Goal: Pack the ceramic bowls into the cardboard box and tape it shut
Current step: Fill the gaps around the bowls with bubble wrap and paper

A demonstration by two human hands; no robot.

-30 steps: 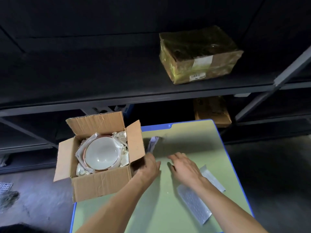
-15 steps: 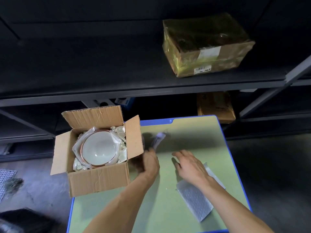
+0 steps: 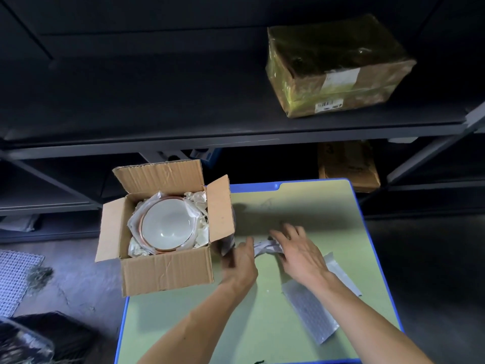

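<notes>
Both my arms, bare along their whole visible length from forearm to wrist; my left hand (image 3: 240, 262) and right hand (image 3: 301, 254) equally uncovered, the fingers (image 3: 288, 232) bare, knuckles showing plainly.

You have a wrapped parcel (image 3: 338, 67) on the dark shelf (image 3: 183, 106) ahead, a brown box (image 3: 347, 166) below it, and a mesh mat (image 3: 14, 274) on the floor at your left.

Box, worktop and shelf
Cardboard box (image 3: 168, 269) sits on the left edge of the worktop (image 3: 301, 203), centre-left of frame, bowl (image 3: 168, 227) inside; parcel (image 3: 338, 67) on shelf (image 3: 183, 137), upper right.
</notes>
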